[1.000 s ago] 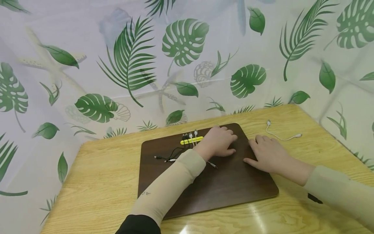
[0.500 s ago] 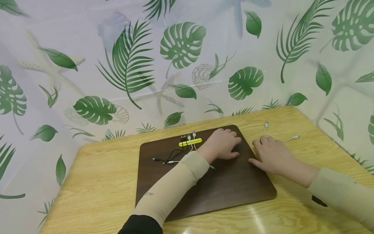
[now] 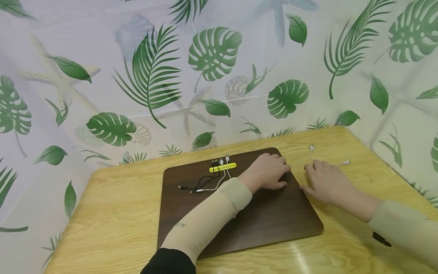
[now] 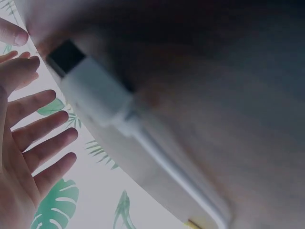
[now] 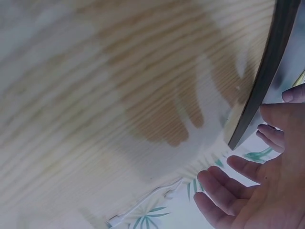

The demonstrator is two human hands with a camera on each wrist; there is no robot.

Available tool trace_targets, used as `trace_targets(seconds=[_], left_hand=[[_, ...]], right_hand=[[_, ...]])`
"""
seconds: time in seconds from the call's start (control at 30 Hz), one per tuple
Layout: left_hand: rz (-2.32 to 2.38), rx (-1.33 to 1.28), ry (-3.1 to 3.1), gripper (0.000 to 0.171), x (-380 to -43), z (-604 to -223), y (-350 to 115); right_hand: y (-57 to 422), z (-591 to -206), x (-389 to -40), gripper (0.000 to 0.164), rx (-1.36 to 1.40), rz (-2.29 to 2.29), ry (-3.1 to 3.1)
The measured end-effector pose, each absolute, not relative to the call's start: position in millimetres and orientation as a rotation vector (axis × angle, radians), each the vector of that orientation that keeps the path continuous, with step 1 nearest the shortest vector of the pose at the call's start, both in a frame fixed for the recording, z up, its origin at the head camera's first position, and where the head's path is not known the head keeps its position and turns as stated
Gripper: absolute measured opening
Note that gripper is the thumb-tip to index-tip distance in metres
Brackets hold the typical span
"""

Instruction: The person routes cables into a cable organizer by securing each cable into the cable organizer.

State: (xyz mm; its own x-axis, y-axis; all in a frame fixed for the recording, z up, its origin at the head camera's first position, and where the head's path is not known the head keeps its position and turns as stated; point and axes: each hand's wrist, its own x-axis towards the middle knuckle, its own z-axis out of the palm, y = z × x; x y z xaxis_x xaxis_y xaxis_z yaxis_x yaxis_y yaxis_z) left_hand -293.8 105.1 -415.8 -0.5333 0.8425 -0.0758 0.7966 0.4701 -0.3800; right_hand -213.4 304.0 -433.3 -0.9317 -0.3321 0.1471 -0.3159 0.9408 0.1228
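Observation:
My left hand [image 3: 268, 171] hangs with fingers spread over the right part of a dark brown board [image 3: 273, 220], holding nothing. In the left wrist view its fingers stay apart from a white cable's plug [image 4: 97, 90] close to the camera. My right hand [image 3: 326, 182], fingers loosely extended and holding nothing, hovers over the table just right of the board's edge, partly covering a short white cable [image 3: 311, 147]. A yellow cable clip strip [image 3: 232, 166] near the board's back edge holds black cables [image 3: 202, 179] and white cables [image 3: 222, 175]. My left sleeve hides part of these.
The board lies on a wood-grain table [image 3: 119, 213]. Behind stands a leaf-printed backdrop [image 3: 253, 45], meeting the table's back and right edges. The right wrist view shows the board's edge [image 5: 262, 76] beside the right hand, and the loose white cable [image 5: 143, 200] farther off.
Both hands have moved to the right, the right one now covering part of the loose white cable. My left sleeve now hides the cable end that showed beside it. Board and clip strip stay put.

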Motion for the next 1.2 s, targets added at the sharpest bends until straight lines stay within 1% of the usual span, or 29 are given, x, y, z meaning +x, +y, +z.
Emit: trace_targets(seconds=[0.27,0.43,0.67,0.87,1.03,1.2], left_hand=[[0.583,-1.46,-2.583,0.041,-294.9,-417.0,112.6],[0.579,-1.456,-2.585,0.035,-297.2,-416.7,117.5],[0.578,-1.477,-2.601,0.04,-293.3,-415.8,129.3],[0.578,-1.483,-2.594,0.039,-290.0,-414.0,138.9],[0.57,-1.479,-2.58,0.033,-291.9,-414.3,143.9],[0.563,-1.474,-2.619,0.034,-291.8,-413.2,149.0]], right_hand=[[316.0,-432.8,-218.8,0.063,0.454,-0.156,-2.967],[324.7,-432.9,-222.6,0.059,0.427,-0.162,-2.979],[336.0,-434.4,-224.7,0.056,0.359,-0.12,-3.032],[342.8,-434.1,-225.2,0.055,0.34,-0.118,-3.046],[346.9,-433.6,-226.7,0.05,0.343,-0.119,-3.027],[350.7,-434.9,-228.8,0.048,0.34,-0.12,-3.018]])
